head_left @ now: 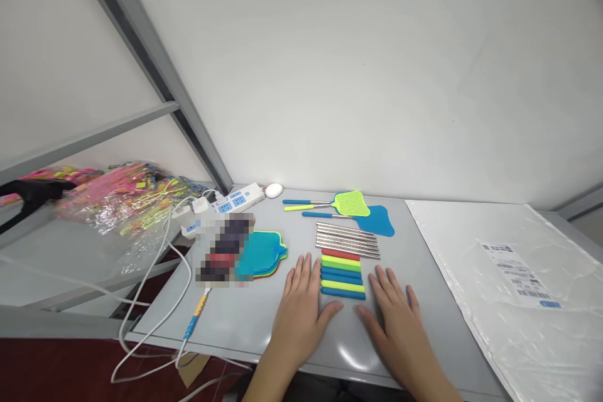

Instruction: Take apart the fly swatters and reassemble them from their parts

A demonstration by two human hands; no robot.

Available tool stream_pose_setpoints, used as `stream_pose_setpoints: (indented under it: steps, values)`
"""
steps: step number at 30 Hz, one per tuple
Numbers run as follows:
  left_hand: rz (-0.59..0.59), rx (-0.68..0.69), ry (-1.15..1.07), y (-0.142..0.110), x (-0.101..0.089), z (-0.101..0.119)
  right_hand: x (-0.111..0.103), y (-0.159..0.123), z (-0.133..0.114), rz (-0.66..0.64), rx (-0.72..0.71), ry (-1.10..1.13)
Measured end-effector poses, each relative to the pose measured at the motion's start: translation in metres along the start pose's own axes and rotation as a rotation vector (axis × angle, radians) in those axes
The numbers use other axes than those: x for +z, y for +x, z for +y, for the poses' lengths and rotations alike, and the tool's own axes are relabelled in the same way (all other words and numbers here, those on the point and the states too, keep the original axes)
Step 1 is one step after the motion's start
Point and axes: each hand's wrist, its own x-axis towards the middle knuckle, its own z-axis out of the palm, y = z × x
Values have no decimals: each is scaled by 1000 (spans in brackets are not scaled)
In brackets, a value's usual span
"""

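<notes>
My left hand (301, 308) lies flat on the grey table, fingers stretched out, left of a row of coloured handle grips (342, 275). On the row's other side my right hand (396, 320) rests flat, its fingers apart. Neither holds anything. The grips are red, yellow, green and blue tubes lying side by side. Just behind them lie several thin metal rods (347, 240). Farther back are fly swatters with handles, among them a yellow one (352, 203) and a blue one (377, 221). A stack of loose swatter heads (260, 254), blue on top, sits beyond my left fingertips.
A blurred-out object (226, 251) partly covers the swatter heads' left side. White power strips (240, 199) and cables (167, 251) lie at the left, near a round white disc (274, 190). A large white plastic package (509, 276) covers the right side. Bagged colourful goods (127, 195) lie beyond the frame.
</notes>
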Motion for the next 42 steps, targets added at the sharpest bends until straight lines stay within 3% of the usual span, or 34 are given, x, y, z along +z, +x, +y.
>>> stream_pose_setpoints:
  steps: [4,6,9,11,14,18,24,28,32,34,37,40,42]
  values:
    - [24,3,-39,2,-2,2,-32,21,0,123,17,299]
    - [42,13,-57,4,-3,3,-52,44,-6,159,-26,324]
    - [85,22,-87,8,-5,3,-75,91,-22,16,-130,178]
    - [99,22,-109,10,-8,4,-78,128,-35,-113,-237,38]
    - [92,21,-146,9,-10,5,-64,181,-53,-175,-355,-52]
    - [77,21,-206,5,-11,5,-31,236,-69,-212,-461,-130]
    - [27,7,-324,2,-10,3,-5,266,-69,-204,-567,-236]
    - [41,-8,-353,1,-17,7,-19,266,-58,-160,-589,-246]
    - [71,-25,-355,-1,-26,11,-59,243,-29,-97,-488,-192]
    - [97,-19,-353,-2,-29,12,-82,217,-8,-75,-381,-48]
    - [219,-10,-341,-6,-32,16,-110,162,21,-98,-347,15]
    - [394,43,-293,-9,-42,32,-123,104,33,-274,-442,-47]
    - [441,141,-216,-8,-50,50,-126,73,31,-377,-468,-69]
